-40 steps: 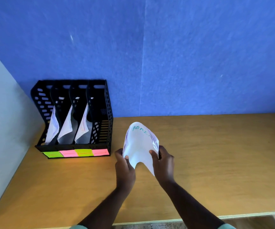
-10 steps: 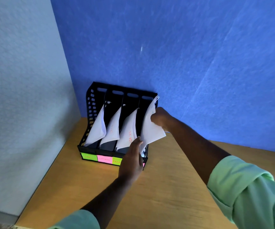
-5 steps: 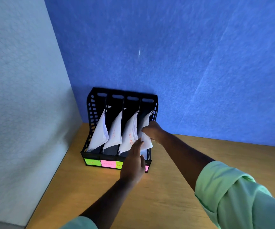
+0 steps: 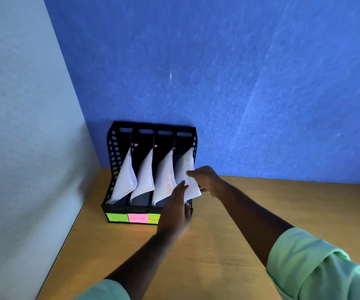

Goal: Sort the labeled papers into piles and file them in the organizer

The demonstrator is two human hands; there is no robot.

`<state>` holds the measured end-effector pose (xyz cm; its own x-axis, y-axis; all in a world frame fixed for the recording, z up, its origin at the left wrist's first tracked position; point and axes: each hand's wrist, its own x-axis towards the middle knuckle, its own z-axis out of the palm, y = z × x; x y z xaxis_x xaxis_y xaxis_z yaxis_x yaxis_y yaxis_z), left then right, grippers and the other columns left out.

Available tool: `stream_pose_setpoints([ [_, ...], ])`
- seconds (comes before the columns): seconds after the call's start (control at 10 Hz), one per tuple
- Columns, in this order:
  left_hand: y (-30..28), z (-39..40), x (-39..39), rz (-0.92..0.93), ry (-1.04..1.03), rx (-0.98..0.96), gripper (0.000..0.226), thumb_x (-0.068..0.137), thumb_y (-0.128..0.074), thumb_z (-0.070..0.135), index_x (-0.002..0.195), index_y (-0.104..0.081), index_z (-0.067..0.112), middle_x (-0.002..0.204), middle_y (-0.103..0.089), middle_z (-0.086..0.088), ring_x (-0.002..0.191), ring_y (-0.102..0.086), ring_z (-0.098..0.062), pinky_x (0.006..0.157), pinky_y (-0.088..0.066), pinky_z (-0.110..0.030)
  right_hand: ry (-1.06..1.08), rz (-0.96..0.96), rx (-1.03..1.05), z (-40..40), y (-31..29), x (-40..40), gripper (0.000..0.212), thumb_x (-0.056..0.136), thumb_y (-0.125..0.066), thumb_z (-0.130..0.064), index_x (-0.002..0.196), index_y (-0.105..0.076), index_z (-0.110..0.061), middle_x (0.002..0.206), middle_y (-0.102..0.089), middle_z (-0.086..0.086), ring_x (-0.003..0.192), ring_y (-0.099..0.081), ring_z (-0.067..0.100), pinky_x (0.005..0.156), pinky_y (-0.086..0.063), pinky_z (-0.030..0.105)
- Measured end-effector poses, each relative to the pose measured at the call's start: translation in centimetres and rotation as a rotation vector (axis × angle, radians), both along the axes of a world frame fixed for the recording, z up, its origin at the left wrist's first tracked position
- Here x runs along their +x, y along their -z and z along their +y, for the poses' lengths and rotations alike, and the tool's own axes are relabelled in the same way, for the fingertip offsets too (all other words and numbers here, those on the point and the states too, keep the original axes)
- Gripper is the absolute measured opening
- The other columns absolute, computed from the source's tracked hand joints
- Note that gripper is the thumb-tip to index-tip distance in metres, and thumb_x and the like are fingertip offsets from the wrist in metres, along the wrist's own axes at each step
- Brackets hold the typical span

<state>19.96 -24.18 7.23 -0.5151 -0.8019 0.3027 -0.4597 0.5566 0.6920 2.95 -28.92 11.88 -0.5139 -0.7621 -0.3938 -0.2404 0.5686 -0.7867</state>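
A black four-slot organizer (image 4: 118, 148) stands in the corner where the desk meets the walls. Its front carries green and pink sticky labels (image 4: 137, 218). White paper stacks lean in the three left slots (image 4: 123, 182). A fourth paper stack (image 4: 186, 169) sits in the rightmost slot, its lower corner sticking out past the organizer's right side. My right hand (image 4: 207, 179) pinches this stack at its right edge. My left hand (image 4: 175, 211) lies with straight fingers against the stack's front, covering the fourth label.
The wooden desk (image 4: 283, 213) stretches to the right of the organizer. A pale wall (image 4: 23, 148) closes the left side and a blue felt wall (image 4: 239, 83) the back. Both mint-green sleeves show at the bottom edge.
The last paper stack went from above the desk into the rightmost slot and has sunk lower. My right hand has slid down its edge; my left hand stays at the front.
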Motion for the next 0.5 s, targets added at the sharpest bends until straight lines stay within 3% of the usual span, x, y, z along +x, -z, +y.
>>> stream_pose_setpoints([
  [0.1,-0.4,0.2,0.1,-0.01,0.03,0.003,0.056,0.094,-0.052,0.004,0.147,-0.037,0.018,0.16,-0.028,0.008,0.145,-0.03,-0.007,0.113,-0.024,-0.012,-0.003,-0.032,-0.01,1.1,-0.3,0.0,0.05,0.092,-0.073,-0.039,0.115,-0.067,0.004,0.112,-0.072,0.026,0.088,-0.073,0.031,0.089,-0.059,0.05],
  [0.2,-1.0,0.3,-0.1,-0.041,0.048,0.001,0.056,0.094,-0.052,0.005,0.147,-0.037,0.017,0.16,-0.027,0.005,0.146,-0.029,-0.01,0.116,-0.031,-0.024,-0.018,-0.053,-0.036,3.2,-0.6,-0.3,0.038,0.094,-0.07,-0.041,0.109,-0.069,-0.005,0.112,-0.074,0.019,0.1,-0.074,0.034,0.089,-0.061,0.048],
  [0.3,-1.9,1.0,-0.2,-0.064,0.039,-0.026,0.056,0.095,-0.052,0.008,0.147,-0.036,0.016,0.161,-0.027,0.002,0.148,-0.027,-0.012,0.116,-0.033,-0.03,-0.034,-0.06,-0.066,4.7,-1.0,-0.9,0.039,0.094,-0.069,-0.043,0.109,-0.068,-0.006,0.107,-0.074,0.017,0.099,-0.074,0.032,0.084,-0.06,0.042],
  [0.4,-2.8,1.5,-0.8,-0.127,0.012,-0.08,0.054,0.097,-0.051,0.014,0.149,-0.035,0.014,0.161,-0.027,-0.001,0.15,-0.02,-0.015,0.121,-0.024,-0.03,-0.124,0.073,-0.107,6.8,-1.7,-1.6,0.039,0.093,-0.066,-0.047,0.081,-0.06,-0.011,0.077,-0.055,0.011,0.075,-0.058,0.025,0.068,-0.045,0.036],
  [0.5,-3.5,2.2,-1.7,-0.228,0.001,-0.166,0.055,0.099,-0.048,0.023,0.151,-0.032,0.013,0.162,-0.024,-0.004,0.152,-0.014,-0.021,0.123,-0.015,-0.035,-0.156,0.235,-0.112,8.5,-2.0,-2.6,0.04,0.095,-0.063,-0.049,0.087,-0.063,-0.01,0.085,-0.06,0.013,0.084,-0.061,0.027,0.075,-0.046,0.037],
])
